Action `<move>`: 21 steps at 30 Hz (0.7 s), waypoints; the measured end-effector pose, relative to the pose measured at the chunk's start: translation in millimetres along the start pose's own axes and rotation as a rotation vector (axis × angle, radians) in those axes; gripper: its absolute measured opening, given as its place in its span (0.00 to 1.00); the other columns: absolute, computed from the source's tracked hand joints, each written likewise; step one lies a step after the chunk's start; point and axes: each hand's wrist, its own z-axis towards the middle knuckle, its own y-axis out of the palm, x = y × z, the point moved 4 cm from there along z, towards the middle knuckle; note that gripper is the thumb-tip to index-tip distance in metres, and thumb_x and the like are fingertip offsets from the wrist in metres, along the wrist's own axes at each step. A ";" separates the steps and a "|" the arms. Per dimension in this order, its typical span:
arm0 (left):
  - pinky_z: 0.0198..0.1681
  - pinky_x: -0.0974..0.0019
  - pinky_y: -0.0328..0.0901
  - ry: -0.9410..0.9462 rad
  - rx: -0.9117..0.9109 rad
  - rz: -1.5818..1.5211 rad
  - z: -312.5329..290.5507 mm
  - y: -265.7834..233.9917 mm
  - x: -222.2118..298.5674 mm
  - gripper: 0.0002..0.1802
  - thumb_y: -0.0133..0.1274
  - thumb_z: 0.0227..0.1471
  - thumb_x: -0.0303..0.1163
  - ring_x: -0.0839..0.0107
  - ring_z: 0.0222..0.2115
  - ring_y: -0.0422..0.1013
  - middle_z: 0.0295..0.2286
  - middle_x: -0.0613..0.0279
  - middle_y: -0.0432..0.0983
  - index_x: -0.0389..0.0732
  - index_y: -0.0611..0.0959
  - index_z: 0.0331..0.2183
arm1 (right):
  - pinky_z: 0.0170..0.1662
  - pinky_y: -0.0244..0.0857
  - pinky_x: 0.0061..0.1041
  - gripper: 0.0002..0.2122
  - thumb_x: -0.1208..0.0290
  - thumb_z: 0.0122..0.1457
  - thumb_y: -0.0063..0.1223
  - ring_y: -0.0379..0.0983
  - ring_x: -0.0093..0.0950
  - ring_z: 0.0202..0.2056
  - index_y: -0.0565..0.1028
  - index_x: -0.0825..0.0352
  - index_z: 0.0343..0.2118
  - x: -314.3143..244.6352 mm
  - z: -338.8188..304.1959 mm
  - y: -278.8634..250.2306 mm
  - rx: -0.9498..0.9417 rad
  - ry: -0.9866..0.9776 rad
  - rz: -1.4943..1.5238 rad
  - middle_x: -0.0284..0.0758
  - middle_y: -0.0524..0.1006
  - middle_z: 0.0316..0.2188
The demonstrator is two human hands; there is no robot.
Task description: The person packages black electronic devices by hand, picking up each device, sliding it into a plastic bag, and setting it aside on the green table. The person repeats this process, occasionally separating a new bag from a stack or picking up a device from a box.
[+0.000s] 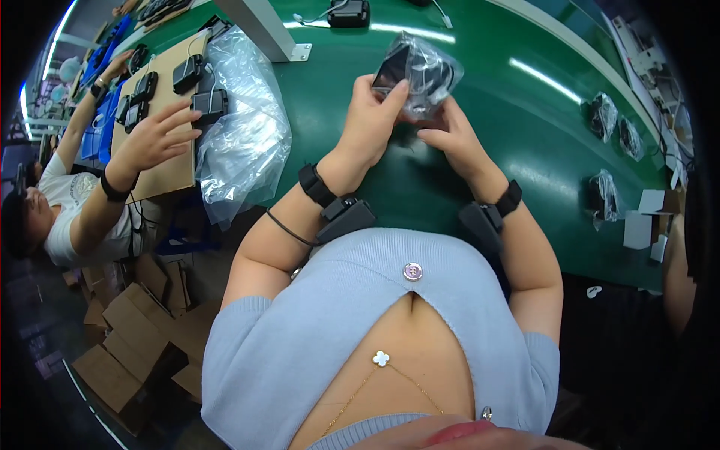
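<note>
Above the green table, in front of me, is a clear plastic bag with a black boxy device and a pale cable inside. My left hand grips its left side, thumb across the front and fingers behind. At the lower right of the bag, my right hand has its fingers curled against the plastic, its thumb a little apart; part of those fingers is hidden behind the bag.
A metal post rises from the green table. Leftward lie crumpled plastic sheeting and cardboard with several black devices, where a co-worker's hand reaches. Several bagged devices and a small white box lie right.
</note>
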 end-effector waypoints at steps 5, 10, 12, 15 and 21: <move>0.35 0.65 0.69 0.112 -0.027 0.476 -20.2 -12.8 7.0 0.23 0.53 0.53 0.35 0.67 0.32 0.72 0.35 0.52 0.72 0.31 0.66 0.46 | 0.35 0.63 0.19 0.18 0.59 0.54 0.56 0.71 0.19 0.34 0.73 0.70 0.39 9.8 24.6 -17.7 0.090 0.414 0.020 0.29 0.75 0.33; 0.41 0.61 0.68 0.400 -0.044 1.103 -74.8 -45.8 82.7 0.28 0.54 0.50 0.36 0.56 0.38 0.72 0.42 0.41 0.69 0.30 0.65 0.48 | 0.27 0.61 0.19 0.19 0.50 0.50 0.57 0.71 0.19 0.27 0.78 0.64 0.32 10.0 86.6 -162.8 0.440 0.497 -0.223 0.30 0.75 0.25; 0.43 0.59 0.67 0.468 0.092 1.259 -94.7 -65.6 93.0 0.29 0.55 0.50 0.37 0.53 0.40 0.71 0.43 0.40 0.68 0.30 0.66 0.48 | 0.35 0.63 0.30 0.28 0.43 0.52 0.47 0.73 0.33 0.32 0.78 0.70 0.30 9.3 108.9 -309.6 0.439 0.460 -1.257 0.41 0.77 0.27; 0.47 0.57 0.64 0.556 0.410 1.600 -129.4 -105.2 97.7 0.29 0.56 0.48 0.37 0.49 0.44 0.68 0.46 0.39 0.66 0.30 0.68 0.47 | 0.40 0.63 0.35 0.25 0.48 0.56 0.45 0.73 0.39 0.34 0.76 0.73 0.33 2.4 115.6 -317.2 0.380 0.630 -1.440 0.44 0.77 0.31; 0.50 0.53 0.59 0.330 0.843 1.961 -150.2 -141.8 79.2 0.25 0.55 0.48 0.39 0.48 0.48 0.63 0.47 0.42 0.66 0.31 0.74 0.43 | 0.45 0.64 0.33 0.18 0.60 0.56 0.50 0.71 0.38 0.39 0.73 0.69 0.43 -17.9 135.2 -166.5 -0.022 -0.352 -1.427 0.45 0.74 0.41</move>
